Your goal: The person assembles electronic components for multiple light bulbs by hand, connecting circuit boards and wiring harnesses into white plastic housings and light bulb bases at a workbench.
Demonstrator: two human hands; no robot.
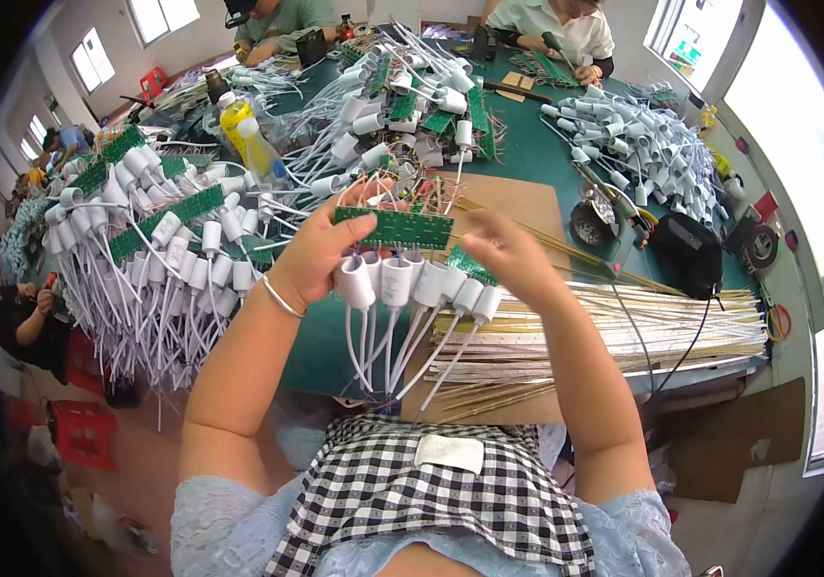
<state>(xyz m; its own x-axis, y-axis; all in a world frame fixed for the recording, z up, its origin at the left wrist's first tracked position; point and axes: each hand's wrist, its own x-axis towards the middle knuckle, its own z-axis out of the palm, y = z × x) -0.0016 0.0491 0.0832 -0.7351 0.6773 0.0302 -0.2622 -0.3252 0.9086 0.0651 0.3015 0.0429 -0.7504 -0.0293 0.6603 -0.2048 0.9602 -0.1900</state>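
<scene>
My left hand [320,245] grips the left end of a green circuit board strip [394,229], thumb on its face and fingers behind. Thin reddish wires [421,197] stand up along its top. White cylindrical sockets [395,281] hang below it, their white cables trailing toward the table's front edge. My right hand [513,255] is just off the strip's right end, somewhat blurred, with fingers stretched out and nothing visible in them. Under it shows a piece of another green board [471,266], partly hidden by the hand and sockets.
A heap of wired sockets [190,260] covers the left; others lie ahead [412,96] and far right [638,144]. Long thin strips [614,337] lie on cardboard at right, near a black bag [686,255]. A yellow bottle [239,125] stands at left. Two people work across the table.
</scene>
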